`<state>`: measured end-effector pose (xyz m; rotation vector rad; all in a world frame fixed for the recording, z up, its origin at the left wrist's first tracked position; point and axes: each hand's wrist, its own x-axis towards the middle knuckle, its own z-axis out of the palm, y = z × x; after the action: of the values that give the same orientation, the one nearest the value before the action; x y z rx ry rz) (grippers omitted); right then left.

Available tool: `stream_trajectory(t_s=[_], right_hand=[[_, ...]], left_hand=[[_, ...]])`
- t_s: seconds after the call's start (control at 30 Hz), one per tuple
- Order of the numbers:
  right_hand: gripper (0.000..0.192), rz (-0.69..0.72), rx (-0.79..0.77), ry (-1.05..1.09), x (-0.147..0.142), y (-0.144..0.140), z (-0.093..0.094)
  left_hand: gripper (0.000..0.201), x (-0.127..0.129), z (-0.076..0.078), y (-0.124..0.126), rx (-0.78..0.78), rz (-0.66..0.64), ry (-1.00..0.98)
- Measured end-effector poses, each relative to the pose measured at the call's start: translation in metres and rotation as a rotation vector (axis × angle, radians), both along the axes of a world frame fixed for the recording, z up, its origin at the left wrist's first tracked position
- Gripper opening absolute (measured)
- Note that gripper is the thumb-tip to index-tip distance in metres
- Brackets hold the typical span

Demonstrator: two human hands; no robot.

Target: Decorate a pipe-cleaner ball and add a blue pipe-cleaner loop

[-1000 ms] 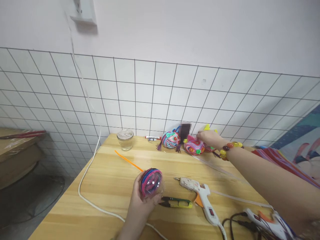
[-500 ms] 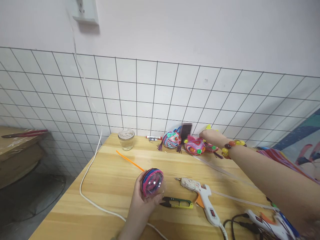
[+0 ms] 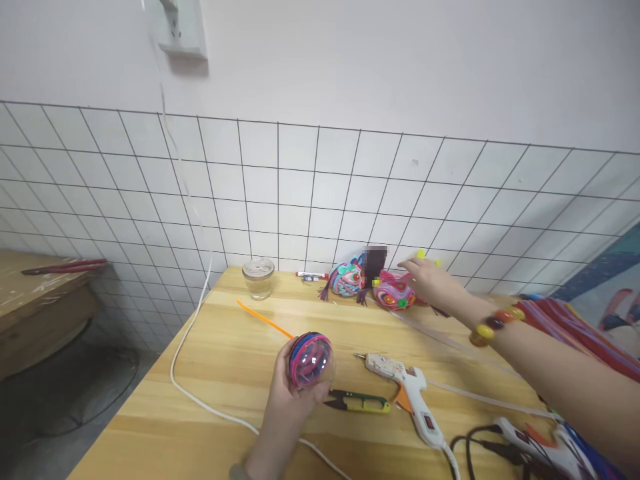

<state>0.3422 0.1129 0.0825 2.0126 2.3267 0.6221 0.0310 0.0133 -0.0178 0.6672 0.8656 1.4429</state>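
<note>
My left hand [image 3: 294, 393] is wrapped round a clear ball [image 3: 311, 360] with pink and blue strands on it, held above the table's middle. My right hand [image 3: 431, 275] reaches to the back with its fingers stretched out and apart, holding nothing that I can see. Just below and left of its fingertips sits a pink yarn-covered craft figure [image 3: 395, 291] with an orange and a green spot, partly covered by the hand. Beside it is a blue and turquoise craft figure [image 3: 347, 277] with dark tassels. Thread snips [image 3: 361, 401] lie right of the ball.
A white glue gun [image 3: 407, 380] lies right of the snips, and a second glue gun [image 3: 537, 443] is at the lower right. A glass of clear liquid [image 3: 259, 283], an orange stick [image 3: 263, 319] and a marker [image 3: 311, 275] are farther back. A white cable [image 3: 200, 400] crosses the left side.
My right hand has drawn slightly right and its fingers have straightened over the pink figure. My left hand keeps its hold on the ball. The whole view has shifted a little.
</note>
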Motion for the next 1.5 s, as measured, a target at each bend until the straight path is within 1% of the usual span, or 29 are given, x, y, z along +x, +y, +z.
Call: stream_trajectory(t_s=[0.1, 0.2, 0.23, 0.3, 0.33, 0.43, 0.53, 0.63, 0.8, 0.93, 1.1, 1.2, 1.37, 1.5], right_hand=[[0.024, 0.001, -0.053, 0.130, -0.015, -0.044, -0.007], [0.026, -0.016, -0.136, 0.244, -0.028, -0.095, -0.024], [0.025, -0.044, -0.210, 0.376, -0.031, -0.111, -0.031], [0.026, -0.102, -0.314, 0.554, -0.035, -0.139, -0.047], [0.026, -0.127, -0.339, 0.606, -0.036, -0.151, -0.055], [0.032, -0.256, -0.326, 0.649, -0.036, -0.177, -0.079], [0.039, -0.364, -0.311, 0.672, -0.035, -0.192, -0.092], [0.038, -0.414, -0.306, 0.670, -0.038, -0.195, -0.093], [0.029, -0.475, -0.363, 0.730, -0.053, -0.181, -0.086], [0.033, -0.538, -0.357, 0.694, -0.066, -0.169, -0.090], [0.039, -0.585, -0.376, 0.680, -0.078, -0.164, -0.096], [0.038, -0.589, -0.386, 0.684, -0.082, -0.163, -0.097], [0.037, -0.583, -0.393, 0.702, -0.080, -0.162, -0.102], [0.038, -0.574, -0.357, 0.749, -0.077, -0.160, -0.107]], left_hand=[[0.082, 0.002, 0.005, -0.001, -0.052, 0.017, -0.014], [0.081, 0.001, 0.003, -0.002, -0.031, -0.006, -0.041], [0.082, 0.001, 0.002, -0.002, -0.017, -0.015, -0.041], [0.082, 0.001, -0.001, -0.003, 0.005, -0.021, -0.026], [0.082, 0.001, -0.002, -0.003, 0.013, -0.019, -0.014], [0.080, 0.003, -0.001, -0.003, 0.017, 0.005, 0.022], [0.078, 0.004, 0.003, -0.003, 0.001, 0.024, 0.052], [0.077, 0.004, 0.005, -0.003, 0.010, 0.012, 0.067], [0.076, 0.003, 0.005, -0.004, 0.000, 0.012, 0.077], [0.074, 0.003, 0.009, -0.005, 0.008, 0.009, 0.075], [0.072, 0.004, 0.013, -0.006, -0.003, 0.013, 0.043], [0.073, 0.005, 0.011, -0.006, -0.001, 0.022, 0.066], [0.076, 0.006, 0.002, -0.004, 0.023, 0.015, 0.096], [0.077, 0.006, -0.001, -0.004, 0.016, 0.019, 0.123]])
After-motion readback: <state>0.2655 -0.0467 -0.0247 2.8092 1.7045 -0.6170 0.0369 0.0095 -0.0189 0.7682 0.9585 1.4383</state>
